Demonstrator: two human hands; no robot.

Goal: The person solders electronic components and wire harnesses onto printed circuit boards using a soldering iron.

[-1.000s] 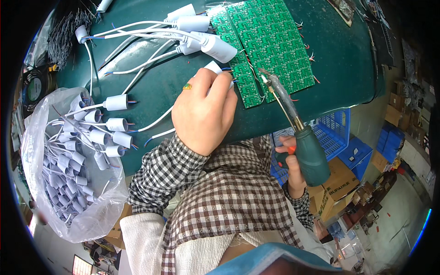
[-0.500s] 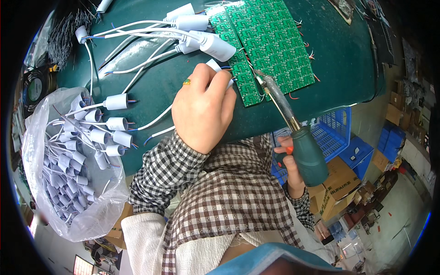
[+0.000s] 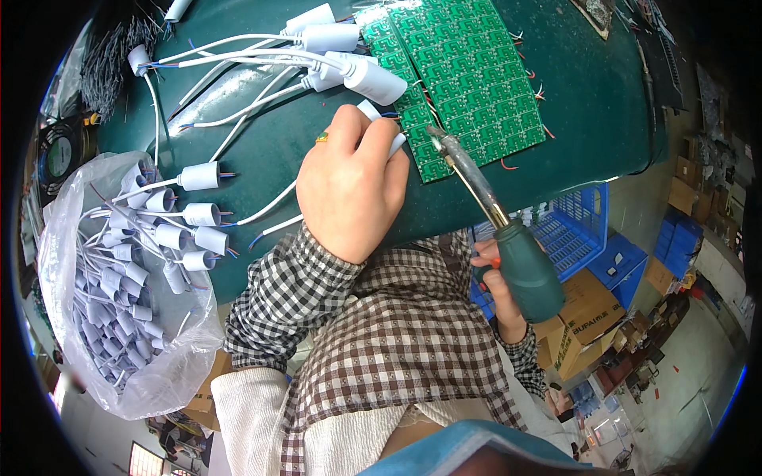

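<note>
My left hand (image 3: 351,182) is closed around a white cable connector (image 3: 369,110), whose end shows past my fingers at the edge of the circuit boards. Thin coloured wires run from it toward a narrow strip of green circuit board (image 3: 409,111). In my right hand (image 3: 504,300) is a soldering iron (image 3: 528,270) with a dark green handle, fingers wrapped round it. Its angled tip rests at or just above the strip, near the gap beside the larger green board panel (image 3: 484,71). Whether the tip touches is hard to tell.
Several white connectors with cables (image 3: 329,37) lie beyond my left hand. A clear plastic bag (image 3: 186,349) full of similar connectors stands at the left. Below the right table edge are a blue crate (image 3: 583,222) and a cardboard box (image 3: 583,317). Dark wire bundles (image 3: 107,71) lie far left.
The soldering iron's tip has shifted slightly left, over the narrow strip, with my right hand following. My left hand stays nearly still on the connector.
</note>
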